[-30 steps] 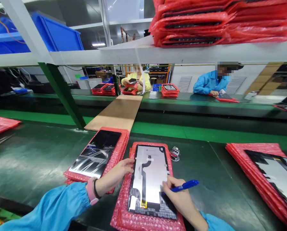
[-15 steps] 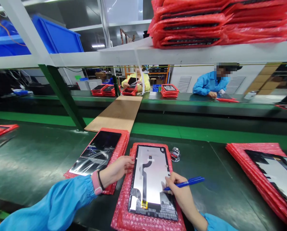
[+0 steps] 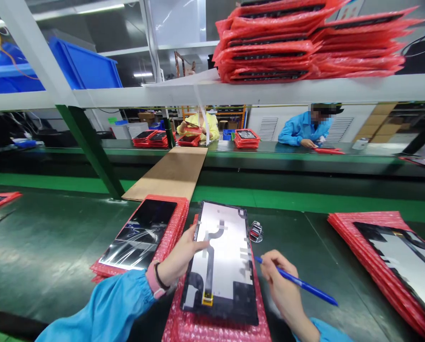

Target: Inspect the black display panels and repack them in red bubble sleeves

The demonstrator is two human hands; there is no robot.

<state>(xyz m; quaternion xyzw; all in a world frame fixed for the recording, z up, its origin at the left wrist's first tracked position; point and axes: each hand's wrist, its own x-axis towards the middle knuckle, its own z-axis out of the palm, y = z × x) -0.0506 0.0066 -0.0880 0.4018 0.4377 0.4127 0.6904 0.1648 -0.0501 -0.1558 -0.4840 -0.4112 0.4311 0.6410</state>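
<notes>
Nearest me, the left hand (image 3: 182, 259) grips the panel (image 3: 219, 266) by its left edge, thumb on the pale back face. The panel lies tilted over the red wrap (image 3: 212, 332); whether its near edge rests on the wrap or hangs just clear, I can't tell. The right hand (image 3: 284, 285) is closed round the pen (image 3: 298, 283), tip just beside the panel's right edge but off it. I read this as a handling step between marks. With one hand bearing the panel, any shift calls for a firm edge hold and the pen kept away from the face. A clip (image 3: 255, 231) sits close to the far right corner. The dark screen (image 3: 141, 235) crowds the left and a red stack (image 3: 387, 256) lies well apart on the right, with bare belt (image 3: 305, 237) between. Farther off are cardboard (image 3: 169, 173) and a loaded shelf (image 3: 362, 85).
</notes>
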